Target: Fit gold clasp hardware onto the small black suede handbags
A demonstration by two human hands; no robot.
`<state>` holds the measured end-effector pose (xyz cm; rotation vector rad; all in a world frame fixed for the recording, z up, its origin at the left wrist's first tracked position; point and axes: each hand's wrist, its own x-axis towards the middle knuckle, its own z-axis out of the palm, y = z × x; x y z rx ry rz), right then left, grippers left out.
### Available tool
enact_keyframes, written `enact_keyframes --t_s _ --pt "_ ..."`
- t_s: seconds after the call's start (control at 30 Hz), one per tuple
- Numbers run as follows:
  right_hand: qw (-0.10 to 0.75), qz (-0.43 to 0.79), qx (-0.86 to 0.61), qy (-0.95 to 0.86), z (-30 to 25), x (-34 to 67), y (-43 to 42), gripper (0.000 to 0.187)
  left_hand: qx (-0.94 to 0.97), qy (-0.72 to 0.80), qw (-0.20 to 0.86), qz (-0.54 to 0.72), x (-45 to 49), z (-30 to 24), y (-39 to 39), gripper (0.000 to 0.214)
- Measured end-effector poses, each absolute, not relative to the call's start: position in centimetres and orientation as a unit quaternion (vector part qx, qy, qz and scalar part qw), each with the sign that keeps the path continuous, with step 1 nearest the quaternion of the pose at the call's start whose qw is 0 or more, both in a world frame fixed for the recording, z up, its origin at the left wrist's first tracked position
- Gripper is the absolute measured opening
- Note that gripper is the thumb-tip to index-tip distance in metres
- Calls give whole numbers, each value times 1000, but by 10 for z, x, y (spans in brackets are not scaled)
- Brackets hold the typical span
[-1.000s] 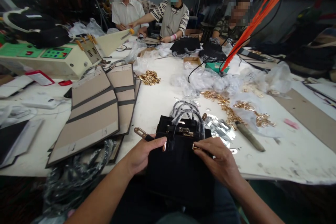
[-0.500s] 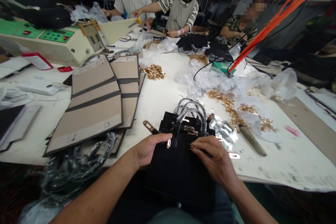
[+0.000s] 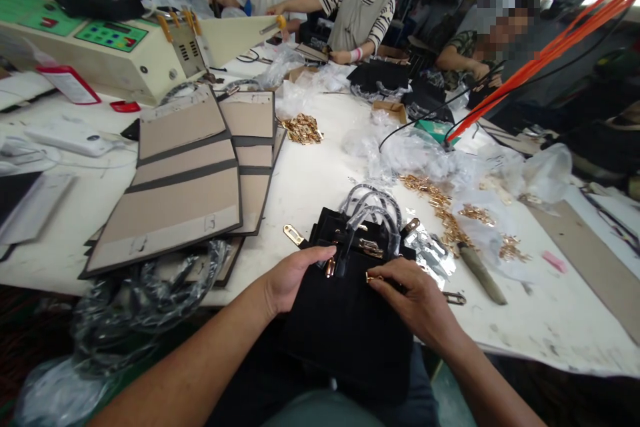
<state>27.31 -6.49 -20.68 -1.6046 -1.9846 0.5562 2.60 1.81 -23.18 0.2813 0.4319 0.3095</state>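
Gold fitting [image 3: 371, 277]: pinched between the thumb and fingers of the right hand [image 3: 414, 292], at the upper right front of the black bag [image 3: 345, 327]. The left hand [image 3: 290, 282] grasps the bag's left edge, thumb on the front, just beside a gold clasp [image 3: 330, 267]. Bag location: near edge of the table [image 3: 305, 180], between both hands, film-wrapped handles [image 3: 393, 232] uppermost. One strap [image 3: 293, 235] projects past the left hand, another [image 3: 455, 297] past the right. To the right of the bag: silver plates [image 3: 431, 257], a brown rod [image 3: 481, 273] and scattered gold parts [image 3: 443, 203]. To the left: overlapping panels [image 3: 185, 207]. Beyond the bag: a gold heap [image 3: 303, 129] and crumpled plastic [image 3: 420, 159]. Far left: a machine [image 3: 133, 73]. Far side: a co-worker in striped sleeves [image 3: 385, 23].
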Motion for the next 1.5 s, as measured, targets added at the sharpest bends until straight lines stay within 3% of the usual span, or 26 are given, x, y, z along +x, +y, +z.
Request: enact_keyframes --t_s 0.4,0.73,1.13,1.33,1.5 --pt "284 72 -556 -778 -226 268 -68 11 144 226 952 150 27 -236 19 35" --pt "254 119 -540 -794 -228 270 -69 8 136 227 953 146 29 -236 19 34" --pt "246 -7 -606 -756 -226 244 -67 16 151 275 940 134 29 -237 19 37" --pt "186 63 -560 -805 -221 254 -71 19 138 258 946 141 30 -237 19 35" --pt "141 10 -591 -794 -222 239 -71 28 131 258 948 133 30 -239 20 36"
